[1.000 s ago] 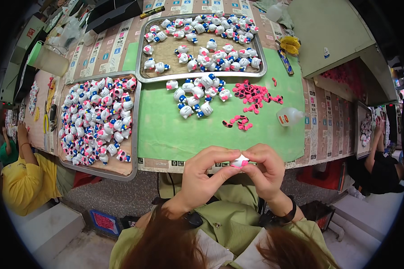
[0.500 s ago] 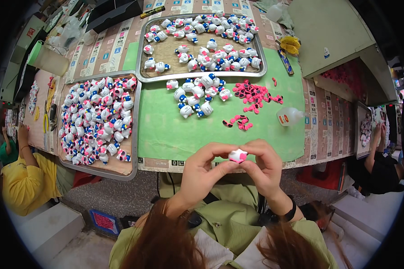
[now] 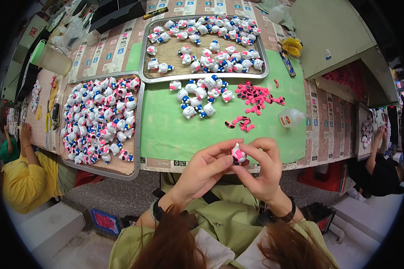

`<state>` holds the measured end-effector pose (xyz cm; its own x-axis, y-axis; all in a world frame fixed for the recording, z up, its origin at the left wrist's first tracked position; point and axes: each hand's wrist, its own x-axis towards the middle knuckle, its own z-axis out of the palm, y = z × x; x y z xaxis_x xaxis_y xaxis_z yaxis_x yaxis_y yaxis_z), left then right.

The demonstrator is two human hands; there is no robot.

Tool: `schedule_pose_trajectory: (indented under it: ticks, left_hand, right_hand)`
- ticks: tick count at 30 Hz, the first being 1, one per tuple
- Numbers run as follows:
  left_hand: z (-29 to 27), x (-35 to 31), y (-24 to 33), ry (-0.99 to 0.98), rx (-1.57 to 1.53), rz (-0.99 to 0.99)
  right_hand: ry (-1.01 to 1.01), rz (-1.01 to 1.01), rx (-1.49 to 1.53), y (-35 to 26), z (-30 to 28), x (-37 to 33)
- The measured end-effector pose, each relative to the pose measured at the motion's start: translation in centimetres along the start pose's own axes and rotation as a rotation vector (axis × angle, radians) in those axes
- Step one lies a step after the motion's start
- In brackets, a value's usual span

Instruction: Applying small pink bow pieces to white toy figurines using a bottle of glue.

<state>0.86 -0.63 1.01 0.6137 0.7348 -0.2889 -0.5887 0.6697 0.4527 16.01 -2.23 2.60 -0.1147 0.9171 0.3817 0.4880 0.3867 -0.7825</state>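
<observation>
Between my two hands, just past the table's front edge, is a small white figurine (image 3: 239, 154) with pink parts, its pointed end up. My left hand (image 3: 206, 167) closes on it with thumb and fingers. From the other side my right hand (image 3: 262, 172) pinches it too. My fingertips partly cover the figurine. Beyond them on the green mat (image 3: 166, 139) lie a few loose pink-and-black glasses-shaped pieces (image 3: 240, 123) and a larger pile of the same pieces (image 3: 256, 96). To their left is a cluster of white-and-blue figurines (image 3: 197, 99).
A full metal tray (image 3: 137, 121) of figurines stands at left, another tray (image 3: 143, 54) at the back. A small clear bottle (image 3: 291, 118) stands right, near a grey metal box (image 3: 336, 36). Co-workers sit at left, in a yellow shirt (image 3: 27, 179), and at right.
The figurine has been turned in my fingers from lying flat to standing with a point up. My left fingers have shifted round it, and my right fingers have re-gripped its side.
</observation>
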Motion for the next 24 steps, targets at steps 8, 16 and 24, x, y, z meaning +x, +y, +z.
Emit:
schedule_pose_trajectory:
  ticks: [8,16,24]
  left_hand:
    - [0.0,0.1,-0.5,0.000,0.040,0.108]
    - [-0.1,-0.6,0.7,0.022,0.120,0.109]
    - [-7.5,-5.2,12.6,1.207,1.696,0.917]
  right_hand:
    - [-0.008,-0.071,0.006,0.3,0.2,-0.2]
    - [-0.044,-0.004,0.003,-0.3,0.8,0.0]
    - [0.133,0.082,-0.017,2.2,-2.0,-1.4]
